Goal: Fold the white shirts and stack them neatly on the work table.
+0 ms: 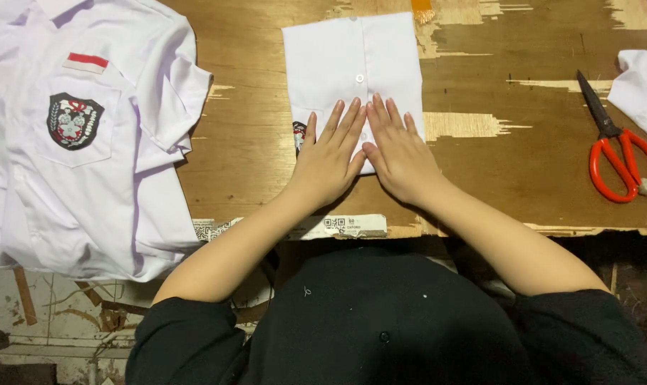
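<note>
From the head camera, looking straight down: your left hand and right hand lay flat, palms down and side by side, thumbs almost touching, fingers held close together and pointing away from you. Neither pinched anything; both pressed on the near part of a folded white shirt, a neat rectangle with a button line down its middle, resting on the worn wooden table just ahead of your body.

The fold looked held only by your weight, so lifting both palms at once could have let the layers spring apart; pushing forward could have slid the whole bundle on the smooth board and skewed its sides. A dark badge peeked out at the left edge beside your left thumb, a spot likely to bunch.

The table's near edge ran close under your wrists, leaving little room to draw the shirt back. To your left lay an unfolded white shirt, draped over that edge. Bare wood stretched rightward as far as the orange-handled scissors, blades pointing away, beside more white cloth
</note>
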